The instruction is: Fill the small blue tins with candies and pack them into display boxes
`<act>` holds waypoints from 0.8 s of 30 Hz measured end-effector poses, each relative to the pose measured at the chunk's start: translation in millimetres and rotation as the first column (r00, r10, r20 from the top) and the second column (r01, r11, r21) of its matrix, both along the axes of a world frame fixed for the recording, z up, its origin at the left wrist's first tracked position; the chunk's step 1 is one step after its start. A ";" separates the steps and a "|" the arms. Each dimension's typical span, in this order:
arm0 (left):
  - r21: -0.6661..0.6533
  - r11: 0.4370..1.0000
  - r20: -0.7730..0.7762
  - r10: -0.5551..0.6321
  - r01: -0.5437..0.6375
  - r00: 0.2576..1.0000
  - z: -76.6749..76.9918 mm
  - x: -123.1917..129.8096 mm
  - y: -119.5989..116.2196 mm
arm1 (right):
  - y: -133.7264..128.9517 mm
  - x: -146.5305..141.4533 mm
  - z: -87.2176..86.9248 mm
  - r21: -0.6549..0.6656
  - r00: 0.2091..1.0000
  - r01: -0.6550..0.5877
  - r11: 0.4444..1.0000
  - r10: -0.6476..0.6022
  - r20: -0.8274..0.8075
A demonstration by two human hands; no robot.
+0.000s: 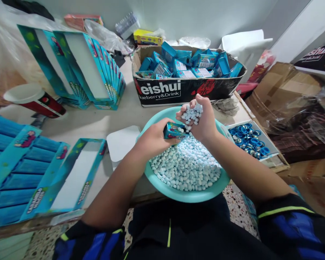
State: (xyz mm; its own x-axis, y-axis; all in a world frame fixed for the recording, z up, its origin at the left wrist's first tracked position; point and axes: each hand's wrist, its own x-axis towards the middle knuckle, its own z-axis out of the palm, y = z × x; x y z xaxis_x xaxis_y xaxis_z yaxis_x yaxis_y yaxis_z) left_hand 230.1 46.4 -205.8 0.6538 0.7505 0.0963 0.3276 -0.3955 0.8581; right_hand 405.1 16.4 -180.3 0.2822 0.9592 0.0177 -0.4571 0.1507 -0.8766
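Right now, we are working with pale blue round candies, most of them heaped in a turquoise plastic basin at the table's edge. Our right hand is cupped above the basin, its fingers curled up around a small mound of candies. Our left hand is closed around a small blue box, just beside the right hand and also over the basin, with pale candies showing at the box's end.

Just past the basin, a black-printed cardboard carton is packed with similar blue boxes, lying at mixed angles. To our right, a white tray touching the basin's rim holds loose blue bottle caps. A white card lies just left of the basin. Farther left, on the pale table, are flat blue printed display cards, with more nearer us, and a red-and-white Pepsi cup lying on its side. Torn cardboard and plastic wrapping are piled at the right.
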 end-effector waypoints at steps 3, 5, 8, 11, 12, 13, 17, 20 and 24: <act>-0.009 1.000 -0.010 0.018 -0.018 1.000 -0.6 0.4 0.1 | 0.0 2.7 1.8 -0.015 1.000 0.008 1.000 -0.008 0.003; -0.004 0.999 -0.015 0.041 -0.041 0.999 -1.0 0.7 -0.1 | 0.8 3.5 1.1 -0.028 1.000 0.018 0.999 -0.018 -0.002; 0.002 0.997 -0.016 0.078 -0.078 0.997 -1.1 0.8 -0.5 | 2.5 3.0 -1.7 -0.036 0.999 0.030 0.999 -0.031 -0.029; 0.004 0.995 -0.034 0.097 -0.097 0.995 -0.1 0.5 -0.5 | 3.6 1.7 -4.2 -0.035 0.998 0.023 0.999 -0.025 -0.049; 0.005 0.995 -0.039 0.098 -0.098 0.994 0.3 0.4 -0.4 | 3.7 1.3 -4.9 -0.037 0.999 0.012 0.999 -0.014 -0.052; 0.007 0.995 -0.041 0.097 -0.097 0.994 0.8 0.2 -0.4 | 3.5 1.1 -5.6 -0.041 0.999 -0.002 0.999 0.000 -0.051; 0.005 0.996 -0.015 0.084 -0.084 0.996 1.4 -0.1 -0.4 | 2.1 1.3 -8.5 -0.044 0.998 -0.050 0.998 0.049 -0.029; 0.007 0.996 0.003 0.084 -0.084 0.996 -0.3 -0.3 -0.4 | 1.0 1.3 -9.6 -0.012 0.998 -0.057 0.998 0.057 0.000; 0.038 0.995 0.061 0.089 -0.091 0.994 -2.6 -1.2 -0.8 | -0.6 0.1 -5.6 0.028 0.999 -0.042 0.999 0.041 0.022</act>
